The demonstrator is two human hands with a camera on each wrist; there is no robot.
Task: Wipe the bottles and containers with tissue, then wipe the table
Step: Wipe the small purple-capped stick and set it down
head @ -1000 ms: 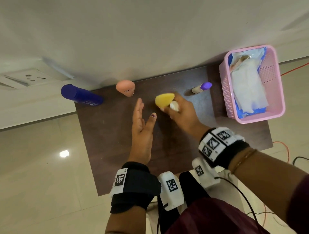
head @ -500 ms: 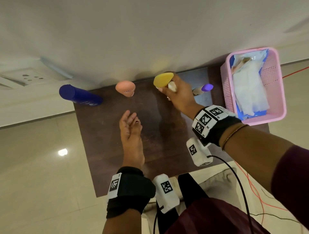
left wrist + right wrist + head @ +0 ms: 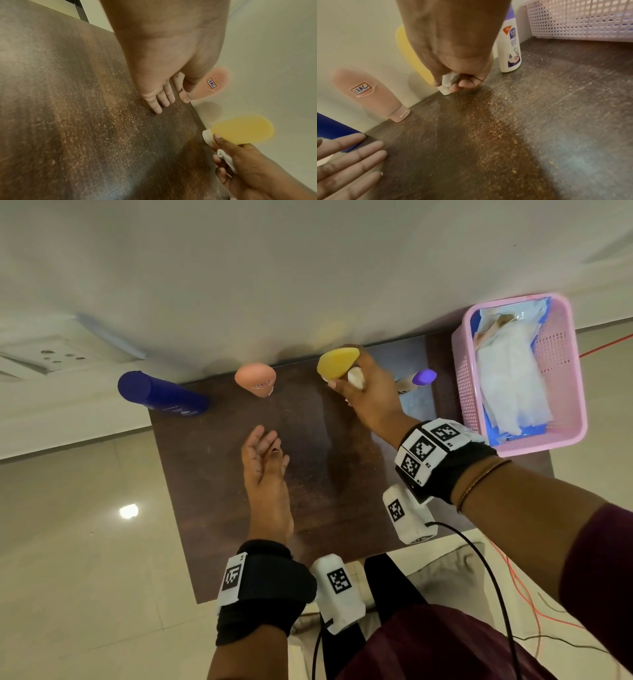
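My right hand (image 3: pixel 347 386) grips a yellow tube (image 3: pixel 337 362) together with a crumpled white tissue (image 3: pixel 356 378). The tube stands cap down at the back edge of the dark wooden table (image 3: pixel 222 491), against the wall. In the right wrist view the tissue (image 3: pixel 450 78) bulges between my curled fingers, just above the tube's white cap. My left hand (image 3: pixel 263 453) hovers open over the middle of the table with straight fingers and holds nothing. In the left wrist view the yellow tube (image 3: pixel 243 129) leans on the wall.
A pink tube (image 3: pixel 256 378) stands cap down left of the yellow one. A dark blue bottle (image 3: pixel 161 393) is at the back left corner. A white bottle with a purple cap (image 3: pixel 419 378) stands right of my hand. The pink basket (image 3: pixel 575 392) of tissues fills the right end.
My right hand carried the yellow tube and tissue from the table's middle to the back edge by the wall. My left hand drew back toward me, its fingers staying straight.
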